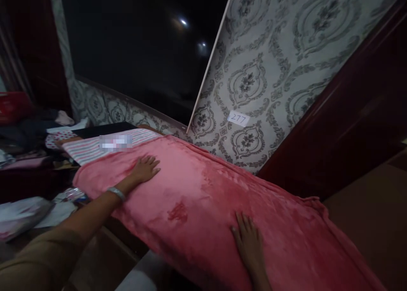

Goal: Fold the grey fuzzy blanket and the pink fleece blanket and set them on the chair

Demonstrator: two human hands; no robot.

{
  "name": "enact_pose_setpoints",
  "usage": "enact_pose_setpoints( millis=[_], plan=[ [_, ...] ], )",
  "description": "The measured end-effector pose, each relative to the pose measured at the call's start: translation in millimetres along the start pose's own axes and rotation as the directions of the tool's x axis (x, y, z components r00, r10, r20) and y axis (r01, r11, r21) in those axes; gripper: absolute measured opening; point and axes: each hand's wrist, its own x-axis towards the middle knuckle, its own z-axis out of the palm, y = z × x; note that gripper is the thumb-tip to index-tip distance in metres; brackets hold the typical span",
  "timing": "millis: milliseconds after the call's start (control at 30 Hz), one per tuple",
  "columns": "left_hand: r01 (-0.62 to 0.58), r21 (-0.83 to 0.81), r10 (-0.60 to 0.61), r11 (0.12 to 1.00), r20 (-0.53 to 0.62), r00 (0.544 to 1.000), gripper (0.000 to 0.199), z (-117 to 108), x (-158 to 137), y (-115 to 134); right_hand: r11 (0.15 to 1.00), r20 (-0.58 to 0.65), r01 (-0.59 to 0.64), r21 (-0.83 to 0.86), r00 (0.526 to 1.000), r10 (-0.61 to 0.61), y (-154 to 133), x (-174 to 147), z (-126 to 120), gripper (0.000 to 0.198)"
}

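A pink plush blanket (pixel 190 185) lies spread over a long raised surface, running from the left middle to the lower right. My left hand (pixel 144 169) rests flat on its far left part, fingers apart, with a bracelet at the wrist. Flat on the blanket's middle right lies my right hand (pixel 249 238), fingers stretched out and holding nothing. Darker patches mark the pile near both hands. Past the blanket's left end shows a striped cloth (pixel 85 150) with a blurred patch on it. What lies beneath the blanket is hidden.
A large black television screen (pixel 136 41) hangs on the patterned wall (pixel 248 79), beside a paper label reading 277 (pixel 238 118). Dark red wood (pixel 333 96) stands at right. Clutter and a white plastic bag (pixel 23 214) lie at left, with a red item (pixel 14 106) farther back.
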Motion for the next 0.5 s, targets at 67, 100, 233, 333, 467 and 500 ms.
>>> enact_pose_setpoints(
  millis=[67, 100, 233, 333, 467, 500],
  plan=[
    [0.097, 0.027, -0.096, 0.995, -0.026, 0.995, 0.059, -4.8, -13.9, -23.2, 1.0, 0.002, -0.006, -0.007, 1.0, 0.006, 0.4, -0.2, 1.3, 0.064],
    [0.139, 0.036, -0.138, 0.99, -0.037, 0.99, 0.06, -6.2, -20.8, -32.6, 1.0, 0.004, -0.007, -0.009, 1.0, 0.007, 0.7, -0.2, 2.0, 0.065],
    [0.26, 0.059, -0.256, 0.964, -0.071, 0.964, 0.065, -8.9, -43.6, -57.6, 1.0, -0.016, 0.006, -0.004, 1.0, -0.006, 3.3, -0.2, 6.1, 0.067],
    [0.352, 0.074, -0.345, 0.933, -0.093, 0.934, 0.065, -11.2, -51.4, -65.6, 1.0, -0.034, 0.019, 0.011, 0.999, -0.019, 5.5, -0.4, 10.2, 0.069],
    [0.265, 0.066, -0.258, 0.962, -0.095, 0.961, 0.064, -15.1, -43.9, -58.4, 0.999, -0.068, 0.03, 0.015, 0.997, -0.029, 7.4, -1.2, 16.0, 0.072],
    [0.192, 0.057, -0.188, 0.98, -0.073, 0.979, 0.063, -15.3, -37.6, -52.6, 0.999, -0.076, 0.031, 0.015, 0.997, -0.03, 8.1, -1.3, 17.7, 0.072]
  ],
)
